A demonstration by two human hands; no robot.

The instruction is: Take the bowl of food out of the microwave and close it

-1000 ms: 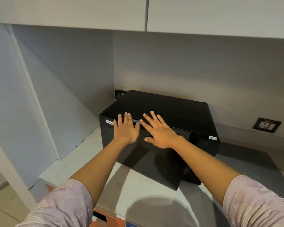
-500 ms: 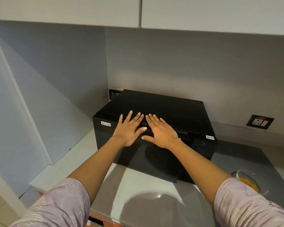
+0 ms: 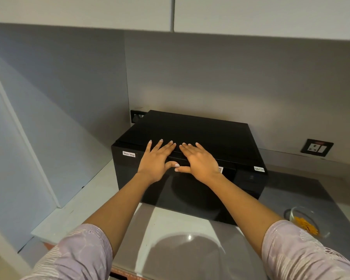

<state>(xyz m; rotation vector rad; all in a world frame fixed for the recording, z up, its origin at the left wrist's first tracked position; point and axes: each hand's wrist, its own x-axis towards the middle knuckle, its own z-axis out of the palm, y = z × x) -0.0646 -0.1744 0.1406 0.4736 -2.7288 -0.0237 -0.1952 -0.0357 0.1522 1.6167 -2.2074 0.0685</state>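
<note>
A black microwave (image 3: pixel 200 130) stands on the counter against the back wall, its drop-down door upright against the body. My left hand (image 3: pixel 157 160) and my right hand (image 3: pixel 198 161) lie side by side with straight fingers pressed flat on the top of the door, fingertips reaching the upper edge, thumbs nearly touching. A clear glass bowl (image 3: pixel 306 223) with yellow-orange food sits on the counter at the lower right, partly hidden behind my right sleeve.
The grey counter (image 3: pixel 190 249) runs under the microwave, with a white side panel (image 3: pixel 28 138) at the left. A wall socket (image 3: pixel 317 147) is at the right, another behind the microwave's back left corner (image 3: pixel 136 116). Cabinets (image 3: pixel 170 11) hang overhead.
The door has swung up from half open to flat against the microwave, both hands pushing it. The view has shifted, bringing the bowl of food into sight at the lower right.
</note>
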